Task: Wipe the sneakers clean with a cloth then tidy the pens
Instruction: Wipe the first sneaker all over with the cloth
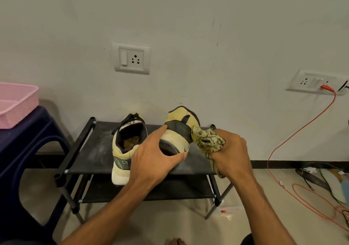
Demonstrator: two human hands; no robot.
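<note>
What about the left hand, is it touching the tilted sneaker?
Touching. Head view: the left hand grips the tilted sneaker round its heel.

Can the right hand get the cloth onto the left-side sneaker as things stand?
Probably not directly: the tilted sneaker and the left hand holding it lie between the right hand, gripping the cloth, and the standing sneaker. It would have to reach over them.
</note>
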